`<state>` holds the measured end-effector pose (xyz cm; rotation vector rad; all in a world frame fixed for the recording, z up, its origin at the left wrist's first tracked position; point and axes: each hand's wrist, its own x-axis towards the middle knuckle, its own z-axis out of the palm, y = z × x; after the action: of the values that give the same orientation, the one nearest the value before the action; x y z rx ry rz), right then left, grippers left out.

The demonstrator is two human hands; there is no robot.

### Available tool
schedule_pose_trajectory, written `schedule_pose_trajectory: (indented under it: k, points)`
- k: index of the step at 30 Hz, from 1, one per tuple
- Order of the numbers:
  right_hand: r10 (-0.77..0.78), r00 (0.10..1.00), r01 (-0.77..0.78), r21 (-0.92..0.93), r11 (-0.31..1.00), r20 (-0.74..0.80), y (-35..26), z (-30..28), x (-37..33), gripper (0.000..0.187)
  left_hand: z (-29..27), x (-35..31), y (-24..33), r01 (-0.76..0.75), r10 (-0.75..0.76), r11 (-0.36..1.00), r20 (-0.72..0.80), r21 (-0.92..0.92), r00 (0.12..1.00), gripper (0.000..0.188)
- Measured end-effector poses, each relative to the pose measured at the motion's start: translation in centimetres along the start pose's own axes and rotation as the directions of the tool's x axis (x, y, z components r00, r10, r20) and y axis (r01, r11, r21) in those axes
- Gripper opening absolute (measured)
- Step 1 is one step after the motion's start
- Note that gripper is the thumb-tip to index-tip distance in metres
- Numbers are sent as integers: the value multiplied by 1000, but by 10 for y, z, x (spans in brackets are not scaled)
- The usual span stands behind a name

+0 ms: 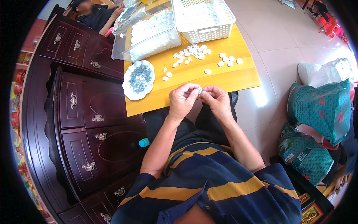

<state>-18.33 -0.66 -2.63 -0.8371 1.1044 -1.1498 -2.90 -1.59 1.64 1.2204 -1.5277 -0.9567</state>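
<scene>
Over the front edge of the table, my left hand (182,100) and my right hand (219,103) meet, fingertips pinched together. Between them is a small white plastic piece (200,90), partly hidden by the fingers. Just beyond lies one similar white oval piece with dark holes (207,71). Farther back are a loose cluster of small white pieces (192,51) and, to its right, several rounded white pieces (230,59). Left of my hands sits a white scalloped plate (128,89) with many small dark pieces (138,77), too small to name exactly.
A clear plastic bin (121,48) full of white pieces and a white perforated basket (209,34) stand at the back of the wooden table (149,104). Dark drawers (100,86) line the left. Green bags (317,108) lie right. A co-worker (95,16) sits far left.
</scene>
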Motion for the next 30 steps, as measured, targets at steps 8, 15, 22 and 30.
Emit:
schedule_pose_trajectory:
  k: [8,15,22,30]
  points:
    - [72,996,-80,162,984,52,-10,1,-2,12,4,-4,16,-107,108,983,0,150,994,10]
    - [61,995,-71,132,989,79,-14,1,-4,12,4,-5,5,-145,158,974,-62,172,985,13]
    - [69,996,-75,128,989,55,-16,3,-4,13,6,-7,-7,-142,150,981,-55,131,987,7]
    - [60,997,-63,53,997,52,-11,2,-1,10,4,-6,-13,-12,10,998,-42,-67,999,6]
